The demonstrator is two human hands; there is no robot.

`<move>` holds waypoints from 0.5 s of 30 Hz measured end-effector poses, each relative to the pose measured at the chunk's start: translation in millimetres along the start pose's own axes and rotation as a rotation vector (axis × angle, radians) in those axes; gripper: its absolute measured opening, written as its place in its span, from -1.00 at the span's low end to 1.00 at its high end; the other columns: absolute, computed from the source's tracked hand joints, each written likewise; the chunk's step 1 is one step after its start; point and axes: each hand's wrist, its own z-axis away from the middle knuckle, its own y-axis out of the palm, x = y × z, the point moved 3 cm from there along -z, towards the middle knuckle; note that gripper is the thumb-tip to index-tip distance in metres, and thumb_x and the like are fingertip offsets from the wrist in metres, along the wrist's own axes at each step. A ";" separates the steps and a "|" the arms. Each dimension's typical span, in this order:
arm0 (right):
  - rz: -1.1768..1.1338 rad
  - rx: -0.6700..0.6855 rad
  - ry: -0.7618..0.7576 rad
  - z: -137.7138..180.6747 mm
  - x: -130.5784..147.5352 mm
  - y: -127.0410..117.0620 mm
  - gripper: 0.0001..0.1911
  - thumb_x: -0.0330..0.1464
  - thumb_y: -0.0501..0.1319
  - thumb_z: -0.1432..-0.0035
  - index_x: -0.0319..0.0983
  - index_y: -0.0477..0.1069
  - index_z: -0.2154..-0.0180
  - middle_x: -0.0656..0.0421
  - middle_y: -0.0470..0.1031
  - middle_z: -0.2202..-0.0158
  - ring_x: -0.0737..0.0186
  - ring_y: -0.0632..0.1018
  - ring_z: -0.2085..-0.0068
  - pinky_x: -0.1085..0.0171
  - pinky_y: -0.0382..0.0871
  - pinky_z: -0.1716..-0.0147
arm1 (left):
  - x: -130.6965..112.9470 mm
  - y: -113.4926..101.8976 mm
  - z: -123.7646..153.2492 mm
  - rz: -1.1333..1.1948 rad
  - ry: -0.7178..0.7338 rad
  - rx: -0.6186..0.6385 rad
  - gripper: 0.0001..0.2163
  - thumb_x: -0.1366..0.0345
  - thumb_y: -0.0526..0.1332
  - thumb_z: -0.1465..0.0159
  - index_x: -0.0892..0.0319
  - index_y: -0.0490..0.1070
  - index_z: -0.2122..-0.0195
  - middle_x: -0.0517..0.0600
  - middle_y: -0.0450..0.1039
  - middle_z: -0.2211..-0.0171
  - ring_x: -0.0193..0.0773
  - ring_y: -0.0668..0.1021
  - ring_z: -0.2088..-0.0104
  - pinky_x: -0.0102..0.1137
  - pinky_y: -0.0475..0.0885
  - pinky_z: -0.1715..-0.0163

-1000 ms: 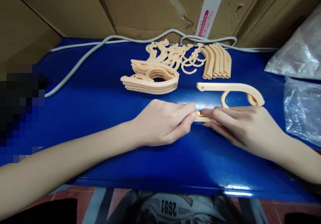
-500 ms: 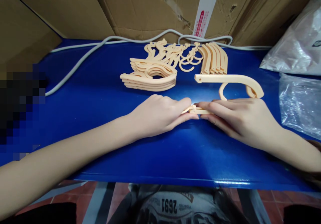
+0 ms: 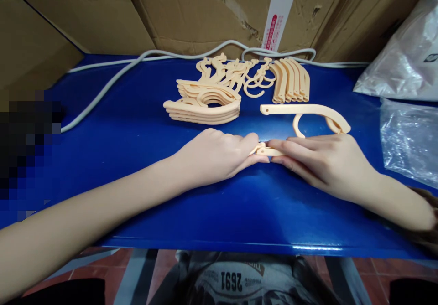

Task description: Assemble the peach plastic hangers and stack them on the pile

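Both my hands rest on a blue table [image 3: 137, 131] and meet over a peach plastic hanger part [image 3: 304, 113]. My right hand [image 3: 321, 161] covers the part's near arm and pinches it with closed fingers; the curved far arm sticks out beyond my knuckles. My left hand [image 3: 219, 157] is closed too, and its fingertips pinch a small peach piece [image 3: 258, 149] against the end of that arm. Most of the joint is hidden by my fingers.
Behind my hands lie a stack of curved hanger pieces [image 3: 205, 104], a heap of small hooks [image 3: 239, 74] and a row of curved bars [image 3: 290, 85]. A white cable [image 3: 112, 79] runs along the back. Cardboard boxes [image 3: 205, 8] wall the rear; clear plastic bags [image 3: 407, 136] sit right.
The hanger part's far arm has shifted slightly left and toward me. Both hands stay pinched together at the joint, nearly unmoved.
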 end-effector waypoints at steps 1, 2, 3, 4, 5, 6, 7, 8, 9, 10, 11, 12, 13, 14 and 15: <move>-0.011 0.005 0.002 0.3 -0.1 -0.1 -0.63 -0.27 0.00 -0.53 -0.21 0.53 -0.08 0.12 0.72 0.21 0.24 0.69 0.32 0.31 0.37 0.42 | -0.2 0.2 0.6 -0.031 0.019 -0.030 -0.57 -0.01 -0.07 -0.57 0.20 0.38 0.22 -0.03 0.53 0.53 -0.22 0.54 0.58 -0.40 0.01 0.62; -0.022 0.016 0.004 0.6 -0.3 -0.1 -0.62 -0.27 0.00 -0.53 -0.22 0.53 -0.10 0.11 0.73 0.20 0.23 0.69 0.32 0.31 0.36 0.43 | -0.4 0.3 1.3 -0.062 0.037 -0.061 -0.55 -0.01 -0.10 -0.58 0.20 0.38 0.22 -0.03 0.51 0.54 -0.22 0.52 0.59 -0.39 0.00 0.62; -0.034 0.030 0.007 0.9 -0.5 0.0 -0.62 -0.27 0.00 -0.53 -0.22 0.52 -0.10 0.10 0.73 0.20 0.23 0.69 0.33 0.31 0.35 0.44 | -0.7 0.2 2.0 -0.092 0.053 -0.095 -0.53 0.00 -0.14 -0.58 0.20 0.38 0.23 -0.02 0.50 0.55 -0.22 0.51 0.61 -0.39 -0.01 0.63; -0.046 0.044 0.012 1.2 -0.7 0.2 -0.62 -0.27 0.00 -0.53 -0.24 0.52 -0.10 0.10 0.72 0.22 0.23 0.68 0.35 0.31 0.34 0.46 | -1.0 0.1 2.7 -0.117 0.062 -0.126 -0.52 0.01 -0.17 -0.59 0.20 0.38 0.25 -0.02 0.48 0.57 -0.22 0.49 0.62 -0.39 -0.01 0.64; -0.059 0.058 0.016 1.3 -1.0 0.5 -0.62 -0.27 0.00 -0.53 -0.24 0.52 -0.10 0.11 0.72 0.25 0.24 0.67 0.38 0.31 0.32 0.47 | -1.4 -0.3 3.1 -0.133 0.071 -0.157 -0.51 0.03 -0.18 -0.59 0.20 0.38 0.27 -0.02 0.46 0.58 -0.23 0.47 0.64 -0.38 -0.02 0.65; -0.071 0.071 0.020 1.4 -1.2 0.8 -0.61 -0.27 -0.01 -0.53 -0.25 0.52 -0.09 0.12 0.71 0.28 0.25 0.66 0.40 0.31 0.30 0.48 | -1.9 -0.8 3.4 -0.144 0.081 -0.183 -0.50 0.04 -0.19 -0.59 0.20 0.38 0.29 -0.02 0.45 0.59 -0.23 0.46 0.65 -0.38 -0.02 0.65; -0.081 0.077 0.022 1.3 -1.3 0.9 -0.61 -0.26 -0.01 -0.54 -0.26 0.52 -0.08 0.13 0.70 0.31 0.26 0.65 0.43 0.31 0.29 0.49 | -2.5 -1.3 3.5 -0.151 0.092 -0.205 -0.51 0.06 -0.18 -0.60 0.20 0.37 0.31 -0.03 0.43 0.60 -0.23 0.45 0.66 -0.38 -0.03 0.66; -0.090 0.082 0.020 1.0 -1.4 0.9 -0.61 -0.26 -0.02 -0.54 -0.26 0.52 -0.07 0.13 0.70 0.33 0.26 0.63 0.45 0.31 0.27 0.50 | -3.2 -1.8 3.5 -0.158 0.104 -0.223 -0.51 0.08 -0.17 -0.60 0.21 0.37 0.32 -0.04 0.42 0.61 -0.24 0.46 0.67 -0.38 -0.02 0.66; -0.101 0.083 0.017 0.5 -1.3 0.7 -0.61 -0.26 -0.02 -0.54 -0.27 0.53 -0.05 0.13 0.69 0.35 0.27 0.62 0.46 0.32 0.26 0.50 | -3.9 -2.4 3.4 -0.167 0.115 -0.236 -0.52 0.10 -0.17 -0.60 0.21 0.36 0.33 -0.04 0.41 0.61 -0.24 0.46 0.67 -0.39 -0.02 0.67; -0.114 0.085 0.010 0.0 -1.1 0.3 -0.60 -0.26 -0.02 -0.54 -0.28 0.53 -0.04 0.13 0.68 0.37 0.28 0.60 0.48 0.32 0.25 0.51 | -4.6 -2.8 3.3 -0.176 0.125 -0.242 -0.52 0.11 -0.17 -0.60 0.21 0.36 0.34 -0.05 0.40 0.61 -0.25 0.47 0.66 -0.39 -0.02 0.67; -0.130 0.084 0.005 -0.6 -0.9 -0.3 -0.60 -0.26 -0.02 -0.54 -0.29 0.53 -0.02 0.13 0.67 0.37 0.29 0.59 0.50 0.32 0.24 0.52 | -5.1 -3.3 3.2 -0.185 0.133 -0.244 -0.52 0.12 -0.17 -0.60 0.22 0.35 0.35 -0.05 0.40 0.61 -0.25 0.48 0.66 -0.39 -0.01 0.68; -0.147 0.085 0.006 -1.2 -0.9 -1.0 -0.60 -0.26 -0.02 -0.54 -0.29 0.54 -0.01 0.13 0.67 0.38 0.30 0.58 0.51 0.32 0.24 0.53 | -5.5 -3.7 3.2 -0.193 0.137 -0.244 -0.52 0.13 -0.17 -0.60 0.21 0.35 0.36 -0.05 0.40 0.61 -0.25 0.49 0.66 -0.38 -0.01 0.68; -0.167 0.090 0.013 -1.7 -0.9 -1.6 -0.60 -0.26 -0.02 -0.54 -0.29 0.53 -0.02 0.14 0.67 0.38 0.30 0.57 0.52 0.33 0.24 0.53 | -5.8 -4.2 3.3 -0.200 0.141 -0.245 -0.52 0.14 -0.17 -0.60 0.21 0.35 0.37 -0.05 0.39 0.61 -0.25 0.49 0.65 -0.38 0.00 0.69; -0.191 0.102 0.024 -2.1 -1.0 -2.0 -0.60 -0.26 -0.02 -0.54 -0.29 0.53 -0.02 0.14 0.67 0.38 0.31 0.56 0.52 0.33 0.24 0.52 | -5.9 -4.8 3.4 -0.209 0.144 -0.245 -0.52 0.15 -0.17 -0.60 0.21 0.34 0.38 -0.05 0.39 0.61 -0.25 0.49 0.65 -0.38 0.00 0.69; -0.214 0.118 0.039 -2.3 -1.3 -2.2 -0.60 -0.25 -0.02 -0.54 -0.28 0.54 -0.01 0.15 0.66 0.38 0.30 0.56 0.51 0.33 0.25 0.50 | -6.1 -5.3 3.6 -0.221 0.146 -0.246 -0.52 0.15 -0.17 -0.60 0.20 0.34 0.38 -0.05 0.38 0.61 -0.26 0.49 0.65 -0.39 0.00 0.69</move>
